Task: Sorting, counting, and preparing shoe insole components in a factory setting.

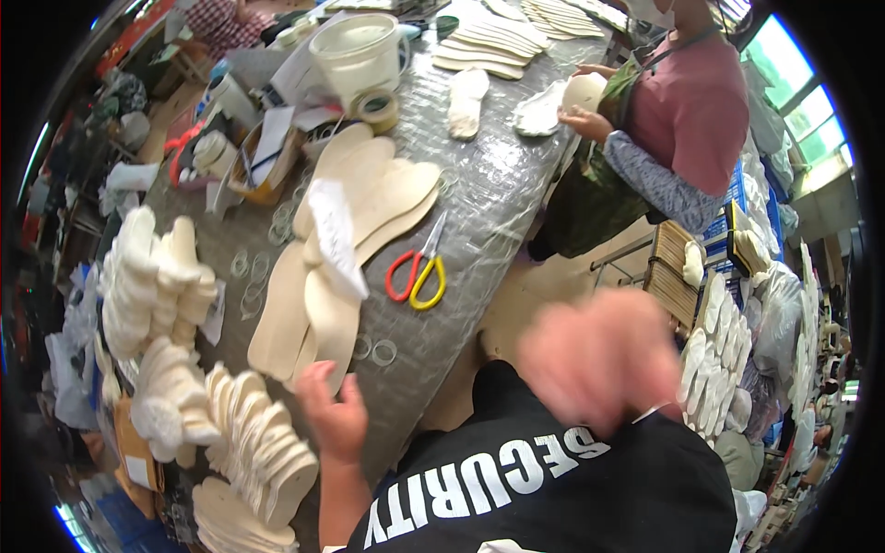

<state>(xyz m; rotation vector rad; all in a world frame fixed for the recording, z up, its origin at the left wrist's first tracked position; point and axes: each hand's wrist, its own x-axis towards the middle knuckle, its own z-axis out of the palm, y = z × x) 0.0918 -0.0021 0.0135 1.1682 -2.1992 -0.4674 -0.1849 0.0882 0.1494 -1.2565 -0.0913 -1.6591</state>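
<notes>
My left hand [334, 410] is at the near end of a spread of beige shoe insoles [281, 309], thumb and fingers apart, with its fingertips at the edge of one insole. Raised over my lap, my right hand [599, 359] is smeared by motion, so its fingers cannot be made out. A white paper slip [334, 235] lies across the insoles. Just right of them rest scissors [419, 272] with one red and one yellow handle, blades pointing away. Clear rubber bands [383, 351] lie near the insoles.
Stacked insoles [263, 442] and bundles of white ones [152, 281] line the table's left side. Farther back stand a white bucket [358, 60], a tape roll [378, 109] and a bin of papers [267, 152]. A co-worker [691, 111] in pink holds a pale rounded piece at the right edge.
</notes>
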